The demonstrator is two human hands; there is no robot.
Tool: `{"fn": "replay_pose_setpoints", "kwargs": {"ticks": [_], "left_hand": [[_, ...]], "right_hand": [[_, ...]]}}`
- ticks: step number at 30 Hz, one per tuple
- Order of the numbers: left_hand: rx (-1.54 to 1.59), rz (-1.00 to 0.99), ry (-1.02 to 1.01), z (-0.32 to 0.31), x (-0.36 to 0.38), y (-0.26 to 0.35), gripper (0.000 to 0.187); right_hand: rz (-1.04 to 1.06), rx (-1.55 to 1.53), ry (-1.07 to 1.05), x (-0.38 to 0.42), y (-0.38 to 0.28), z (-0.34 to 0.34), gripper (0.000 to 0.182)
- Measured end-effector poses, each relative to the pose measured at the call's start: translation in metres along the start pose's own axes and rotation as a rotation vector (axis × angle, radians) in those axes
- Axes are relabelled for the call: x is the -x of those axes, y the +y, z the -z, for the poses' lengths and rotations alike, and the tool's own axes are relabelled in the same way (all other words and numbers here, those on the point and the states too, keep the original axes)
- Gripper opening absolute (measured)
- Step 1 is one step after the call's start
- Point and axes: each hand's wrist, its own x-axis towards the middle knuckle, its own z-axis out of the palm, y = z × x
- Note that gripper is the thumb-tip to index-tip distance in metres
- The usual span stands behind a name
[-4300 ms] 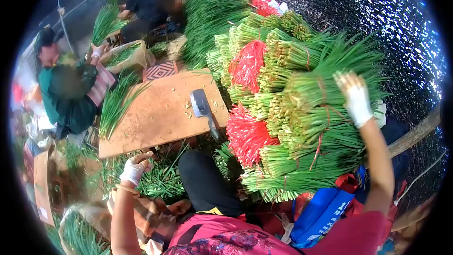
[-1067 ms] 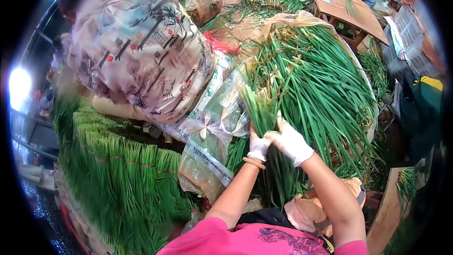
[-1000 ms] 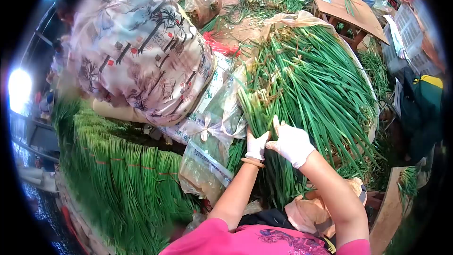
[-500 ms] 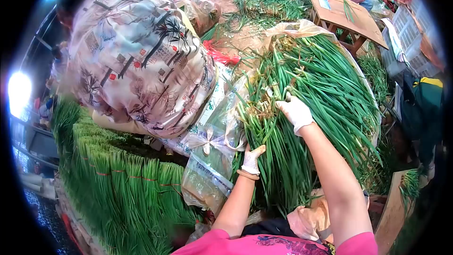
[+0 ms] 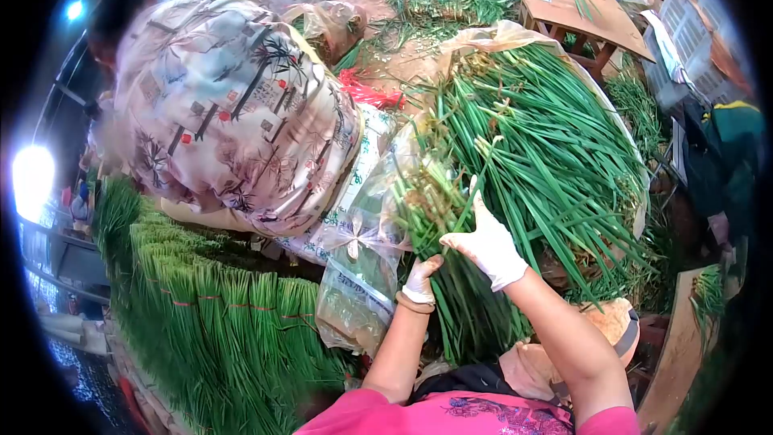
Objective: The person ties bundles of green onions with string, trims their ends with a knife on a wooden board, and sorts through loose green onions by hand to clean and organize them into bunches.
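White gloves cover both my hands. My left hand (image 5: 421, 278) is closed round the lower left side of a bunch of green stalks (image 5: 435, 213), with their pale root ends pointing up. My right hand (image 5: 485, 250) is at the right side of the same bunch, its thumb and fingers spread apart with the palm near the stalks. Behind and to the right, a large heap of long green leaves (image 5: 539, 137) lies on a plastic sheet (image 5: 507, 35). Clear plastic packaging tied with a ribbon (image 5: 354, 246) is left of my left hand.
A person in a patterned shirt (image 5: 241, 113) bends close on the left. Tied green bundles (image 5: 217, 314) stand at the lower left. A wooden table (image 5: 576, 12), crates (image 5: 684, 40) and other people are at the upper right. A wooden board (image 5: 680, 346) is at the lower right.
The bunch has come away from the heap towards my body. My right hand has moved down and left, and its fingers have spread. The view has shifted slightly.
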Motion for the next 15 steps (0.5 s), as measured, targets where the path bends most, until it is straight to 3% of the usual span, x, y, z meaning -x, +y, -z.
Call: {"fn": "replay_pose_setpoints", "kwargs": {"ticks": [1, 2, 4, 6, 7, 8, 10, 12, 13, 14, 15], "left_hand": [[0.036, 0.009, -0.033, 0.001, 0.009, 0.001, 0.049], [0.048, -0.003, -0.071, 0.001, 0.012, -0.001, 0.051], [0.093, -0.048, -0.016, -0.016, 0.016, 0.000, 0.052], [0.064, 0.000, 0.025, -0.014, 0.013, 0.001, 0.048], [0.051, 0.024, 0.048, -0.013, 0.012, 0.001, 0.047], [0.040, 0.023, 0.084, -0.012, 0.011, -0.001, 0.045], [0.025, 0.013, 0.157, -0.021, 0.008, -0.003, 0.041], [-0.102, -0.045, 0.254, -0.016, 0.004, -0.008, 0.035], [-0.112, -0.070, 0.258, 0.006, -0.004, -0.016, 0.034], [-0.124, -0.093, 0.263, 0.018, -0.007, -0.020, 0.033], [-0.094, -0.082, 0.278, 0.014, -0.005, -0.018, 0.031]], "right_hand": [[0.020, -0.089, 0.002, -0.001, 0.002, -0.002, 0.112], [-0.055, -0.047, 0.000, -0.002, 0.002, -0.003, 0.098], [-0.137, 0.024, -0.201, -0.010, -0.005, 0.006, 0.080], [-0.050, 0.287, -0.242, -0.011, -0.014, 0.010, 0.069], [0.138, 0.531, -0.175, -0.014, -0.021, 0.010, 0.069], [0.127, 0.681, -0.213, -0.017, -0.026, 0.018, 0.067], [0.466, 0.619, 0.104, -0.028, -0.019, 0.034, 0.069], [0.531, 0.743, 0.327, -0.045, -0.022, 0.051, 0.078], [0.446, 0.839, 0.344, -0.055, -0.015, 0.053, 0.088], [0.343, 1.006, 0.337, -0.065, -0.004, 0.052, 0.077], [0.226, 1.095, 0.197, -0.069, -0.003, 0.053, 0.071]]}}
